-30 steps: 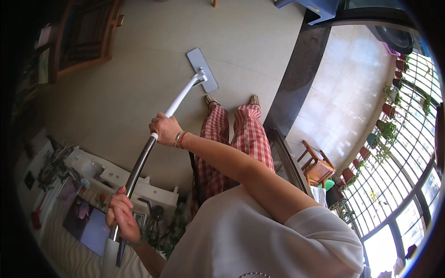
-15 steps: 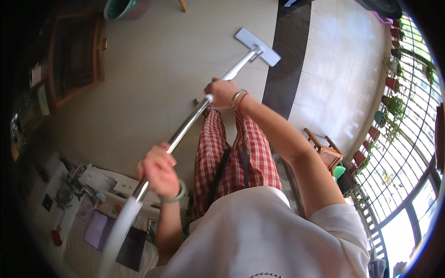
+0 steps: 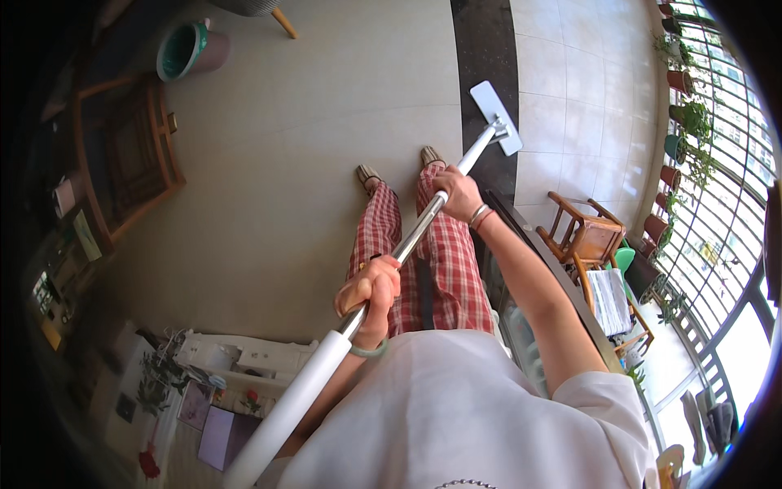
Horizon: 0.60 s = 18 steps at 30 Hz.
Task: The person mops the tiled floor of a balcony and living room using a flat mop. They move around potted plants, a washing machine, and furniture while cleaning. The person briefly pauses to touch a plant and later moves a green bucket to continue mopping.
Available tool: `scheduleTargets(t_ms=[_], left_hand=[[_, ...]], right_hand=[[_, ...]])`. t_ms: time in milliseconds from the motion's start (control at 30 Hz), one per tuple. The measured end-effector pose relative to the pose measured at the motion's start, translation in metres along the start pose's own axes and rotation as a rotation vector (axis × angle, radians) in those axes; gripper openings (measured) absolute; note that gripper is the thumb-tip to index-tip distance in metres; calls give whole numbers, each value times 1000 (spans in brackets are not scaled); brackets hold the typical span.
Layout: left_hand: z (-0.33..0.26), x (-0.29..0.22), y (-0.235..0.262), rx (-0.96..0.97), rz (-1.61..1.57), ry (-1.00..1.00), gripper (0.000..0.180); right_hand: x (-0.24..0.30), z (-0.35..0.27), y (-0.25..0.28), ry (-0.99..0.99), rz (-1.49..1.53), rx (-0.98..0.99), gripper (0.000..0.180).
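Both left hand (image 3: pixel 373 293) and right hand (image 3: pixel 462 196) clasping mop (image 3: pixel 419 229), green-lined bin (image 3: pixel 215 50), potted plants (image 3: pixel 695 119)

They wear a white top (image 3: pixel 456 399), red-and-white checked trousers (image 3: pixel 450 281) and, just behind the left fingers (image 3: pixel 381 270), a pale green bangle (image 3: pixel 371 351).

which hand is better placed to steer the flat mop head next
Probably the right hand: it grips the pole nearer the flat mop head, while the left hand grips farther back.
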<state>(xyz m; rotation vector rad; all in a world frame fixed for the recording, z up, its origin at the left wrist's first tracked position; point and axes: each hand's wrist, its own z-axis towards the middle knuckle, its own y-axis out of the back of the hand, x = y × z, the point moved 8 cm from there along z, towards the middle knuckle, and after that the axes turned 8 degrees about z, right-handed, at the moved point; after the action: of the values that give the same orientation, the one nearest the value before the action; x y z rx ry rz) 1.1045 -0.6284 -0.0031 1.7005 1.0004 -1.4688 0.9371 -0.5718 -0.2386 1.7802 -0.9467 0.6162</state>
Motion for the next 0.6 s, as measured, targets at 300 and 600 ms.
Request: scheduleTargets(t_ms=[300, 600], left_hand=[[-35, -82, 182, -130, 226, 60, 31], [-45, -132, 201, -240, 512, -65, 31]], right_hand=[[195, 48, -126, 131, 208, -176, 8], [292, 108, -175, 313, 314, 225, 12]])
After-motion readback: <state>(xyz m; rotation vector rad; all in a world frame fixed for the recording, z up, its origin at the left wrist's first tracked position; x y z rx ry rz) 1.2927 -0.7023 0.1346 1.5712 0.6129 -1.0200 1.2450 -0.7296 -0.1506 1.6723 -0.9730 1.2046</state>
